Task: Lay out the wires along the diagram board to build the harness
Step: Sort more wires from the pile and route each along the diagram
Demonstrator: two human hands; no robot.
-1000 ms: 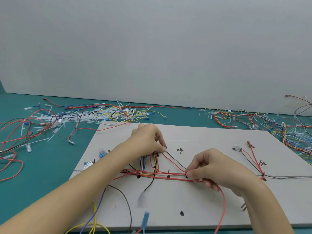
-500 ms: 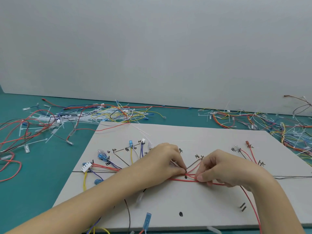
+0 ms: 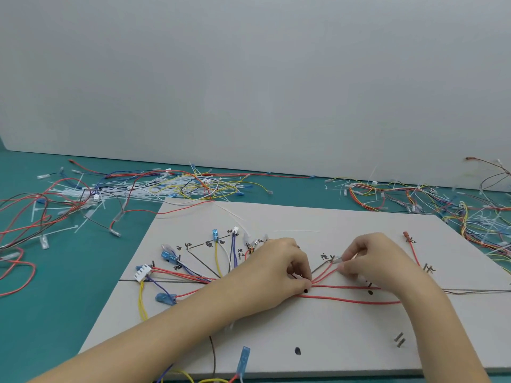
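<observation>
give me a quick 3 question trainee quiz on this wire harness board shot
1. True or false: the left hand pinches the red wires where they meet on the pale grey diagram board.
2. Which thing lies nearest the board's left edge? A) white multi-pin plastic connector B) yellow wire with blue terminal C) red terminal
3. Fill in: the right hand holds a wire end beside a handwritten ____ on the board.

Key: 1 true; 2 A; 3 label
</observation>
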